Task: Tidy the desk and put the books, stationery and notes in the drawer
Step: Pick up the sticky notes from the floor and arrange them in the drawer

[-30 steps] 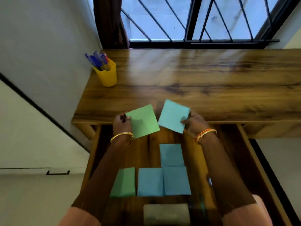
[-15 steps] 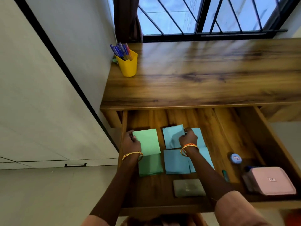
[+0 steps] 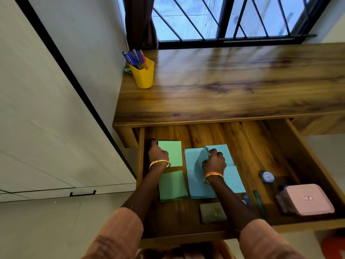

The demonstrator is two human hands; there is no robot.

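Two hands down in the drawer (image 3: 308, 157): I see my left hand (image 3: 157, 153) pinching the green note (image 3: 172, 153) at its left edge, right hand (image 3: 214, 161) curled, fingertips pressing the blue notes (image 3: 194, 165). Pen cup (image 3: 143, 74) sits on the desk (image 3: 233, 86).

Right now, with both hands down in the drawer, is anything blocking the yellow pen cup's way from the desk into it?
Nothing visible does. The yellow pen cup stands at the desk's back left corner, the desktop between it and the open drawer looks bare, and bare wood shows at the drawer's back right.
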